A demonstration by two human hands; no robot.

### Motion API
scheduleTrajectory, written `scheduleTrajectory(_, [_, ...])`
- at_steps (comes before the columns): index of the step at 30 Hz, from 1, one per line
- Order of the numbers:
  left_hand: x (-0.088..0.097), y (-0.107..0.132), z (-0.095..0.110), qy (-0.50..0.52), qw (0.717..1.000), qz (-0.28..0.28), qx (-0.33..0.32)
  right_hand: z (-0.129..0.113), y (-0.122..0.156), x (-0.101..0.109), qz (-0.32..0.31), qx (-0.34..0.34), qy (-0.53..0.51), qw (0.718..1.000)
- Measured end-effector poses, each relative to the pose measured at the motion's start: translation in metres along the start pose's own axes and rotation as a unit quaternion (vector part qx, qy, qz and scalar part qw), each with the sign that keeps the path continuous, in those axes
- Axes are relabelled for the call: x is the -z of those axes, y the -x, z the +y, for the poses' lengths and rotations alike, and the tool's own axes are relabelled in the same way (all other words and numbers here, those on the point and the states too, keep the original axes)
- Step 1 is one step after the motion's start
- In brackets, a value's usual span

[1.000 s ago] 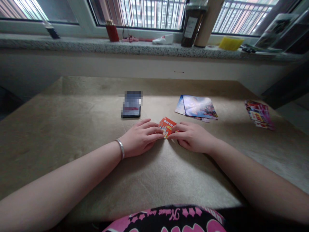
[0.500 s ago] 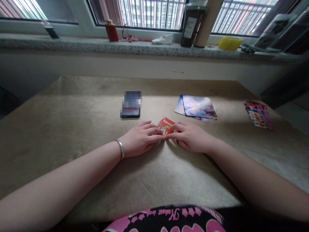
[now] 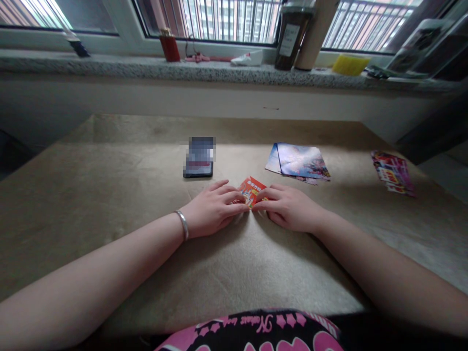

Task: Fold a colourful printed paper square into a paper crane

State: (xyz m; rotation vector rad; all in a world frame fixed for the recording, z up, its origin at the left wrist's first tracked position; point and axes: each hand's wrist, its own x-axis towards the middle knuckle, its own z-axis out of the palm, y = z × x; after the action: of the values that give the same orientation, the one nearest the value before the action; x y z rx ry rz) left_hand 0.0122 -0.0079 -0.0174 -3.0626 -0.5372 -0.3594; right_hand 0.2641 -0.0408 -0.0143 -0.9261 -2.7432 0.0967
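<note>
A small orange printed paper (image 3: 252, 187), with white lettering and a pointed top corner, lies on the table between my hands. My left hand (image 3: 215, 208), with a silver bangle at the wrist, holds its left side under the fingertips. From the other side, my right hand (image 3: 292, 207) pinches the paper's right edge. Both forefingers almost meet at its near corner. The lower edges are partly hidden by my fingers, so I cannot tell exactly how it is folded.
Beyond my left hand lies a phone (image 3: 199, 158), its screen blurred. Glossy printed sheets (image 3: 303, 161) lie behind my right hand, and a stack of colourful printed papers (image 3: 393, 173) is at the far right. A stone windowsill (image 3: 127, 66) holds a dark jar (image 3: 288, 44) and a yellow sponge (image 3: 350, 65).
My right fingers have shifted very slightly on the orange paper. My left hand stays in place, and the view has moved a little.
</note>
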Motion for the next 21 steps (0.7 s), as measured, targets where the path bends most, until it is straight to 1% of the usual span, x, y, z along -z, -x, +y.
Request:
scheduleTrajectory(5, [0.0004, -0.0002, 0.001, -0.004, 1.0, -0.012, 0.003, 0.0006, -0.0003, 0.0008, -0.017, 0.001, 0.018, 1.0])
scheduleTrajectory(16, [0.0003, -0.0033, 0.0053, -0.029, 0.999, -0.028, 0.01, -0.0024, -0.004, 0.0003, 0.002, 0.009, 0.025, 1.0])
scheduleTrajectory(21, [0.0002, -0.003, 0.0043, -0.025, 0.999, -0.027, 0.0, -0.0025, -0.0047, -0.0003, 0.002, 0.008, 0.028, 1.0])
